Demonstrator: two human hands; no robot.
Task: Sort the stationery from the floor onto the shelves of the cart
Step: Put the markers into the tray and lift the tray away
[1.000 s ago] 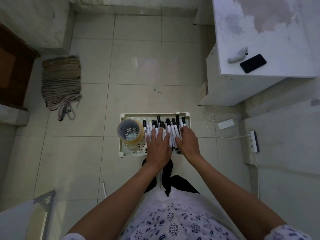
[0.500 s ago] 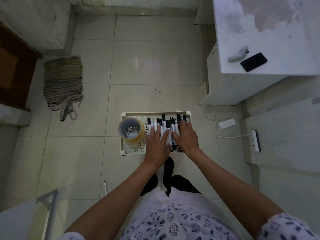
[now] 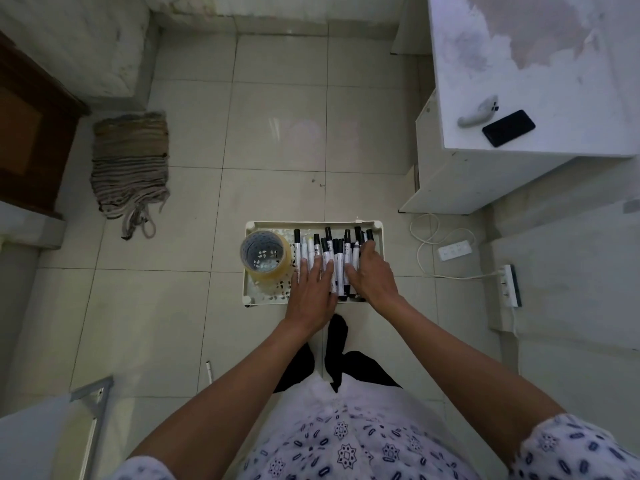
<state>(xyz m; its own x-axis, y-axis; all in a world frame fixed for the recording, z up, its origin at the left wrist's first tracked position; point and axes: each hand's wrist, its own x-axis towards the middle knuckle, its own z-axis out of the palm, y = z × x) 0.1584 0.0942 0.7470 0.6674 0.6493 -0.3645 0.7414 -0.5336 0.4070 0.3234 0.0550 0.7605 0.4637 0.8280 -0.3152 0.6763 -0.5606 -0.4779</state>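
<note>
The cream top shelf of the cart (image 3: pixel 313 224) stands on the floor in front of me. On its left side is a stack of clear tape rolls (image 3: pixel 265 257). Several white markers with black caps (image 3: pixel 337 258) lie side by side across the rest of it. My left hand (image 3: pixel 311 292) lies flat on the markers' left part, fingers straight. My right hand (image 3: pixel 373 274) rests on their right part, fingers spread over them. One stray marker (image 3: pixel 209 372) lies on the floor tiles near my left forearm.
A white table (image 3: pixel 530 77) at the right carries a black phone (image 3: pixel 508 128) and a grey controller (image 3: pixel 478 110). Power strips (image 3: pixel 509 284) and cables lie on the floor to the right. A folded rug (image 3: pixel 130 164) is at the left, a metal frame (image 3: pixel 91 393) lower left.
Both hands slid slightly forward over the markers, pushing them closer together; the markers look more tightly lined up than before.
</note>
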